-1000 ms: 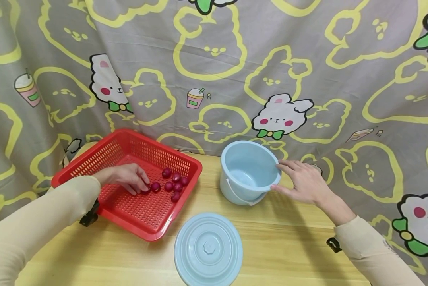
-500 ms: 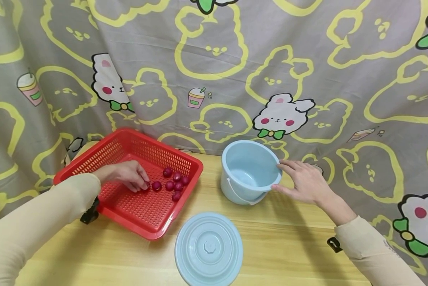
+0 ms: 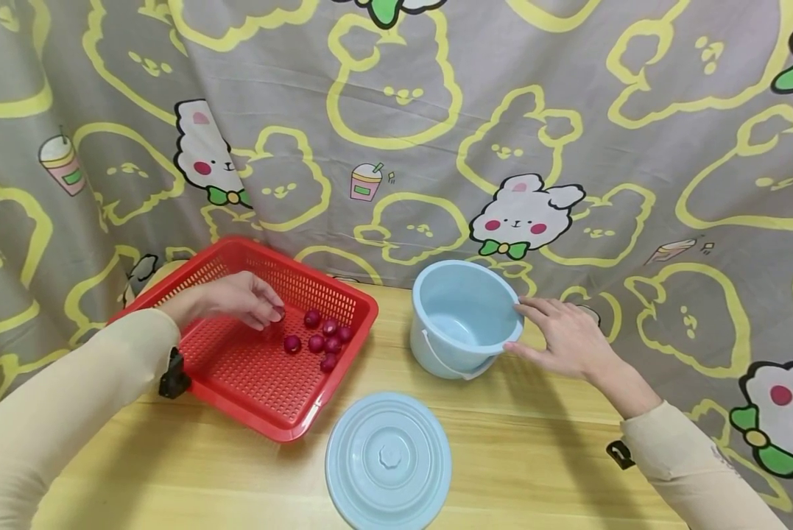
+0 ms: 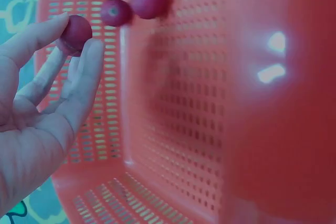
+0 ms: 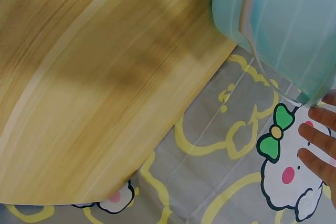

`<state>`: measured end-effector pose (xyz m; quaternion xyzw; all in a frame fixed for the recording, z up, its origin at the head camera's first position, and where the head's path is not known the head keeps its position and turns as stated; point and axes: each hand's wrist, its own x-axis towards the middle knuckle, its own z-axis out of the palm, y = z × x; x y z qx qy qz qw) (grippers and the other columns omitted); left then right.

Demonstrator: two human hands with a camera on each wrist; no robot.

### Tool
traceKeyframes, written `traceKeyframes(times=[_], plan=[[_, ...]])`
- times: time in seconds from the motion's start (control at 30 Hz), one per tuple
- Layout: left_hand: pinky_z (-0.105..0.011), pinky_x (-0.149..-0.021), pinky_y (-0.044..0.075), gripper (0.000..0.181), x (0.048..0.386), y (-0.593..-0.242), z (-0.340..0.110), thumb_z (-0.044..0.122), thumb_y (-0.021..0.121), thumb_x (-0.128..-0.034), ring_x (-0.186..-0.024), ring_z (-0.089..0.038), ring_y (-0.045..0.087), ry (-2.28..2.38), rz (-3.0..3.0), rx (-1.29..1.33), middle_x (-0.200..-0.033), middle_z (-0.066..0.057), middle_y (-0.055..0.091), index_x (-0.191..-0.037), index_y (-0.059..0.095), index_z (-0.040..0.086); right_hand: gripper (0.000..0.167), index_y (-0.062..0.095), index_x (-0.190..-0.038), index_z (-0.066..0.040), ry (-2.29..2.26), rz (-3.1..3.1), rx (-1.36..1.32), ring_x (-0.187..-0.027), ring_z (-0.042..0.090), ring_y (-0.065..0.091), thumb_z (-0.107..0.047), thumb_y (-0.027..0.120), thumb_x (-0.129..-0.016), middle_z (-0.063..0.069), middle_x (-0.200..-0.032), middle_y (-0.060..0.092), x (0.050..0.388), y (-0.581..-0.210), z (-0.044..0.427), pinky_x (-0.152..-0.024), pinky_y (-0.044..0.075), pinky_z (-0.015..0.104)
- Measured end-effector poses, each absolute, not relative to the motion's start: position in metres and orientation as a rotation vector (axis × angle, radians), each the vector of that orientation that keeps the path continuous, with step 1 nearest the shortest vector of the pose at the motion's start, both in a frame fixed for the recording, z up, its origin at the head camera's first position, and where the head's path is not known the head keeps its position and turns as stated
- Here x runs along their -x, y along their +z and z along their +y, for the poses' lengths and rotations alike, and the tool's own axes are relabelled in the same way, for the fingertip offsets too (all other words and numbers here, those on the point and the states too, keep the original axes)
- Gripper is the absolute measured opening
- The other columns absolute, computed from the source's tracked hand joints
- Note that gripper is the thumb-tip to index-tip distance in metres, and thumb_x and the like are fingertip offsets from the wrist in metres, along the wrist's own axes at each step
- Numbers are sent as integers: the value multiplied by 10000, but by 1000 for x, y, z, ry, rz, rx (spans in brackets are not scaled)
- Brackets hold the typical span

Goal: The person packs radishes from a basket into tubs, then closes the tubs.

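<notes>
In the head view my left hand (image 3: 244, 298) is raised over the red perforated basket (image 3: 257, 423). It pinches a small round dark red radish (image 4: 77, 34) between thumb and fingertips, seen clearly in the left wrist view. More loose radishes (image 3: 316, 343) lie on the basket floor towards its right side. My right hand (image 3: 565, 338) touches the right side of the rim of a light blue bucket (image 3: 429, 335), thumb and fingers spread. Several of its fingers (image 5: 317, 140) extend fairly straight beside the bucket in the right wrist view. The bucket stands upright with its handle hanging down in front.
A round light blue lid (image 3: 389, 460) lies on the wooden table (image 3: 522, 456) in front of the bucket and right of the basket. Behind the table hangs a grey patterned curtain (image 3: 396, 96).
My left hand has lifted from the basket floor with a radish between its fingertips. The right hand stays at the bucket rim, and the bucket and lid have not moved.
</notes>
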<state>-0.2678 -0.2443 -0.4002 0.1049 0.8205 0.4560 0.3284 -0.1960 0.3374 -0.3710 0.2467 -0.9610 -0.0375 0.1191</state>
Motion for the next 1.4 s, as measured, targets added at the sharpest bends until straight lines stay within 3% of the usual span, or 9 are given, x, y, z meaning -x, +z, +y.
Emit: traceKeyframes(times=[0.47, 0.67, 0.87, 1.03, 1.17, 1.4], plan=[[-472, -1012, 630, 514, 274, -371, -223, 234, 783, -970, -1044, -235, 787, 1239, 2292, -286, -1376, -243, 685, -1374, 621, -39, 770, 681, -1391, -123, -110, -2801, -728, -1208, 449, 693, -693, 712, -874, 150, -1432, 679, 196, -372, 337, -874, 594, 631], [-449, -1016, 630, 490, 277, -351, -203, 262, 793, -964, -1083, -266, 779, 1291, 2306, -296, -1369, -211, 682, -1352, 634, 10, 776, 677, -1398, -125, -107, -2804, -723, -1212, 447, 690, -697, 710, -874, 150, -1438, 675, 197, -372, 338, -871, 594, 628], [-503, -1050, 605, 434, 278, -345, -175, 207, 792, -963, -1053, -248, 765, 1383, 2259, -327, -1287, -161, 688, -1322, 652, 8, 776, 676, -1401, -122, -106, -2806, -726, -1225, 445, 685, -690, 715, -873, 147, -1444, 671, 197, -372, 338, -879, 595, 633], [-465, -1016, 628, 404, 281, -343, -153, 152, 768, -976, -1125, -340, 754, 1441, 2197, -383, -1289, -193, 718, -1323, 650, -18, 771, 680, -1395, -120, -104, -2795, -733, -1224, 440, 688, -686, 716, -873, 146, -1437, 676, 197, -372, 339, -876, 597, 634], [-432, -978, 648, 378, 282, -340, -137, 116, 754, -980, -1099, -344, 767, 1493, 2156, -424, -1288, -197, 732, -1312, 651, -33, 772, 681, -1394, -121, -100, -2791, -731, -1224, 441, 688, -687, 718, -869, 145, -1434, 679, 197, -372, 339, -876, 597, 635], [-534, -1052, 597, 374, 280, -335, -108, 111, 766, -968, -938, -206, 798, 1531, 2111, -412, -1221, -154, 750, -1306, 665, -14, 770, 679, -1394, -118, -94, -2786, -733, -1227, 438, 688, -682, 718, -872, 146, -1431, 679, 197, -373, 339, -885, 599, 632]])
